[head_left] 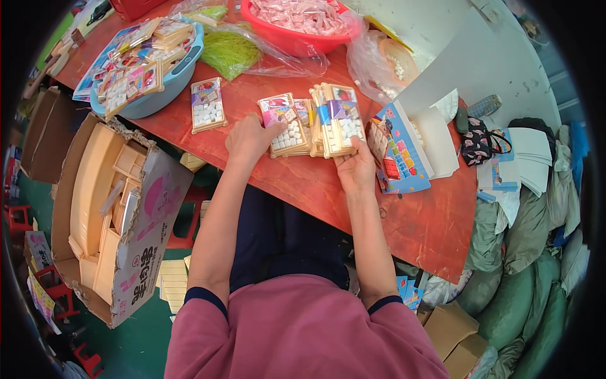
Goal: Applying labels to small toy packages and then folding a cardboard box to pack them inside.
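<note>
On the red table, my left hand [248,138] is at the near left edge of a flat pack [284,125] of small white pieces with a colourful label. Its thumb reaches over the pack, and the other fingers are partly hidden. My right hand [357,167] grips the near end of a stack of similar packs [341,123], thumb on top and fingers beneath. Another pack edge shows between the two. A single pack [207,105] lies apart, to the left of my left hand. Close to the right of my right hand stands a blue printed display box [406,155].
A blue basin [183,79] heaped with packs stands at the back left. Beyond are green shredded filler [228,54] and a red basin [287,41] of pink wrapped pieces. A cardboard carton [148,221] of wooden-coloured trays sits left, below the table edge; sacks [521,284] lie right.
</note>
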The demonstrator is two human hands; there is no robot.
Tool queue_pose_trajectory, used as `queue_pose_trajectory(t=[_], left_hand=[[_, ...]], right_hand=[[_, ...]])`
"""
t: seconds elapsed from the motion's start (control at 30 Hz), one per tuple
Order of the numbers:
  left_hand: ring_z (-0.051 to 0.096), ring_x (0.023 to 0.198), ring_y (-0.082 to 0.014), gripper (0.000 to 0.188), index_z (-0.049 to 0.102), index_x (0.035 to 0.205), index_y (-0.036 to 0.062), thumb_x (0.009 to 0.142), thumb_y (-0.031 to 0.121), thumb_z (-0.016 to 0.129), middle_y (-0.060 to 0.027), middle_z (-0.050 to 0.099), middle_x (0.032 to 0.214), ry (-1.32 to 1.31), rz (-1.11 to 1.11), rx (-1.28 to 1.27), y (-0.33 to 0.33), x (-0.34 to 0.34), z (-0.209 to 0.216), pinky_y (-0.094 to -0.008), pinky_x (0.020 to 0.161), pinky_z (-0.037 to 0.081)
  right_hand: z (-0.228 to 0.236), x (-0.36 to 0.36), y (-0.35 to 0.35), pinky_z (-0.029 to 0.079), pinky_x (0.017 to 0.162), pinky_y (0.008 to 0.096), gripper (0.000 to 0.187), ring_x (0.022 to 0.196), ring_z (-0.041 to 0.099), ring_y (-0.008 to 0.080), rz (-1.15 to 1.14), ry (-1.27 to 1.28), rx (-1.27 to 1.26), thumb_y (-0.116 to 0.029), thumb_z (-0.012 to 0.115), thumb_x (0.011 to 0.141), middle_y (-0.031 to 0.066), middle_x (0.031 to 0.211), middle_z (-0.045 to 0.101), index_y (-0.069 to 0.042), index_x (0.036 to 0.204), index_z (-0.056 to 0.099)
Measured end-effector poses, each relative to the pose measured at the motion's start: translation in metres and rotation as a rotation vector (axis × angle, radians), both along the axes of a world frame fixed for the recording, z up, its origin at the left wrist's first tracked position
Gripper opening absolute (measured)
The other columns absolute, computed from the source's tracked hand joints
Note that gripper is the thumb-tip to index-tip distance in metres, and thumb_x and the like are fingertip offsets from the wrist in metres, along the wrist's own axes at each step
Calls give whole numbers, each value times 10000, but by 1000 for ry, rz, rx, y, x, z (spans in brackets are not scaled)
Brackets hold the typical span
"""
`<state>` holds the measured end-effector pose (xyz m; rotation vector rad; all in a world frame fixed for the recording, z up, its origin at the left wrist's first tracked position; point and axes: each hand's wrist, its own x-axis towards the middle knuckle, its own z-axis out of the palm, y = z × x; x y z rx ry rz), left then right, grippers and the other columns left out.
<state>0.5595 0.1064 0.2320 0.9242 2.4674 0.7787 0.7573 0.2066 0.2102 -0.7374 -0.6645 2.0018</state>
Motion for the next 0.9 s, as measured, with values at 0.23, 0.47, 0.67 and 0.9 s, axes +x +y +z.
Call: queue_pose_trajectory(t=[0.23, 0.47, 0.67, 0.9], left_hand=[[630, 884, -330, 590, 617, 919, 9, 717, 561, 670, -179, 661, 892, -120, -52, 149, 19, 20, -13, -423, 732, 476], [638, 854, -321, 592, 574, 900, -40, 708, 501, 719, -206, 646, 871, -149, -17, 311, 32, 28, -11, -402, 714, 485], [670, 782, -272, 660, 648, 917, -43, 695, 577, 675, -198, 669, 816, -250, -51, 143, 45, 19, -9, -383, 682, 514], [671, 668, -222, 563, 680, 827, -42, 616, 470, 779, -160, 685, 789, -522, 45, 213, 63, 9, -23, -329, 569, 512]], right_hand=[[-8, -1, 5, 498, 917, 380, 340, 1061, 586, 220, 7, 26, -65, -157, 516, 903, 107, 1166, 587, 3, 1202, 488], [-13, 0, 17, 517, 887, 365, 330, 1056, 594, 218, 63, 91, -164, -174, 509, 906, 115, 1162, 595, 10, 1180, 498], [-31, 5, 27, 495, 886, 394, 318, 1032, 584, 247, 88, 151, -199, -133, 575, 847, 104, 1118, 603, -10, 1137, 530], [-20, 4, 23, 535, 834, 358, 268, 968, 630, 216, 113, 122, -184, -150, 523, 885, 114, 1064, 637, 12, 1098, 541]])
